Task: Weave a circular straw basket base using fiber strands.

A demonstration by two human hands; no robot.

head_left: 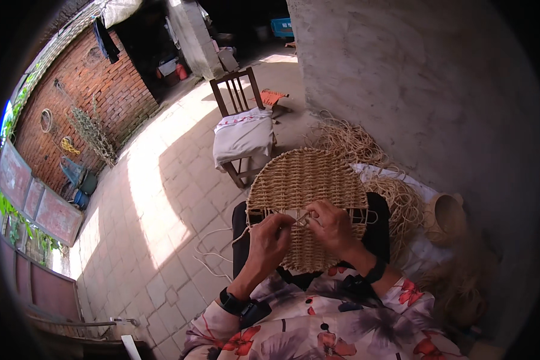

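Note:
A rounded mat woven from tan straw-like cord lies across my lap. A gap in the weave runs across its middle, with bare strands showing there. Over that gap my left hand pinches a pale cord between closed fingertips. My right hand, close beside it, is also closed on the cord, its thumb and fingers pressed together. The fingers partly cover how the cord passes through the strands. To the left of my leg, a loose cord end trails over the floor.
Tangled heaps of tan cord lie on a white sheet at my right, beside a round woven container. Ahead stands a wooden chair with a cloth-covered seat. A grey wall rises on the right.

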